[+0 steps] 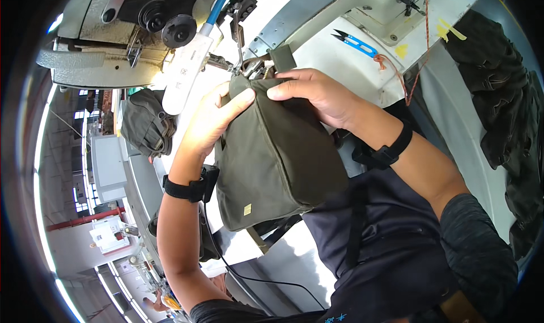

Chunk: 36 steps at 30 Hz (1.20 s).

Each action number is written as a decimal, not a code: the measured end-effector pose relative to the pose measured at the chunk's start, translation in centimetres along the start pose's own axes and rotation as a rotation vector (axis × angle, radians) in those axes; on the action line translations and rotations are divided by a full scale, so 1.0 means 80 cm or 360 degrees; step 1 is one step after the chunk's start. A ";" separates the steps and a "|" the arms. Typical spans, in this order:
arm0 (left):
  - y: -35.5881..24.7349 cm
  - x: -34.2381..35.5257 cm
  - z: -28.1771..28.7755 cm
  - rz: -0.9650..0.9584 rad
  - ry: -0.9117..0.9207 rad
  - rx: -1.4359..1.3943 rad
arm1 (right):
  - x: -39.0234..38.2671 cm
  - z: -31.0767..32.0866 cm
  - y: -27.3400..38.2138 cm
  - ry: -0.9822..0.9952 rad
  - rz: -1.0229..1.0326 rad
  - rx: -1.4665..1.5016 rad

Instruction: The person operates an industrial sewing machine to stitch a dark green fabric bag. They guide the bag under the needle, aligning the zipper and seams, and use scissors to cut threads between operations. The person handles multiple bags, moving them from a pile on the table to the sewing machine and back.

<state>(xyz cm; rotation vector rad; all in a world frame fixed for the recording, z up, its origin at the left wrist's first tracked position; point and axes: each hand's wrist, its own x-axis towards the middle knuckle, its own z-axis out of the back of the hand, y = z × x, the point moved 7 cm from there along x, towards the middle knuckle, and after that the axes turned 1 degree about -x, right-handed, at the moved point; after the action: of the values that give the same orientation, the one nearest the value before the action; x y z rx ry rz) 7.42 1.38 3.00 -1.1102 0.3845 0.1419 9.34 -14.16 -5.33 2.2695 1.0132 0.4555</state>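
Note:
My left hand [211, 117] grips the upper left edge of an olive-green fabric bag [266, 164], thumb on top near the seam. My right hand [320, 96] pinches the same bag's upper right edge, its thumb lying on the cloth and the fingers partly hidden behind it. A raised seam runs down the middle of the bag, and a small pale yellow tag [247, 209] shows low on its left. The bag's top end lies at the presser foot of a sewing machine [90, 25]. A short olive strap [283, 58] sticks out beyond the bag.
Blue-handled thread snips [357, 43], tied to an orange cord [416, 76], lie on the white machine table [317, 62]. Another dark green bag [148, 121] sits left of my left hand. Dark green fabric pieces [496, 96] are heaped at the right. A black cable [255, 279] crosses below.

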 end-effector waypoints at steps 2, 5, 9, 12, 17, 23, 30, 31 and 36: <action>0.007 -0.004 0.007 -0.0025 -0.0103 0.0024 | -0.004 -0.009 0.006 -0.0088 0.0020 0.0087; 0.005 -0.010 0.008 -0.0136 -0.0243 0.0095 | -0.007 -0.022 0.006 -0.0044 0.0015 0.0103; 0.001 -0.009 0.014 -0.0285 -0.0300 0.0374 | -0.006 -0.018 0.013 -0.0174 -0.0038 0.0034; -0.006 -0.006 0.003 -0.0250 -0.0240 0.0283 | -0.005 -0.012 0.019 -0.0197 -0.0030 -0.0032; 0.006 -0.007 0.004 -0.0176 -0.0266 0.0117 | 0.000 -0.004 0.015 -0.0237 -0.0026 -0.0150; 0.013 0.007 0.015 -0.0139 -0.0229 0.0060 | 0.013 -0.003 0.020 -0.0264 -0.0034 -0.0290; 0.036 0.018 0.041 -0.0060 -0.0376 0.0357 | 0.011 -0.010 0.042 -0.0399 0.0010 -0.0554; 0.033 0.021 0.042 -0.0108 -0.0381 0.0387 | 0.011 -0.009 0.046 -0.0442 0.0011 -0.0635; 0.022 0.027 0.040 -0.0404 -0.0356 0.0459 | 0.004 -0.017 0.089 -0.0656 0.0350 -0.1554</action>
<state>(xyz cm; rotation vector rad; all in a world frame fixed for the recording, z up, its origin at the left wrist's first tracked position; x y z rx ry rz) 9.66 4.86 1.99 -0.8386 0.0586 -0.0147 12.75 -17.11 0.35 1.4775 0.2191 0.4179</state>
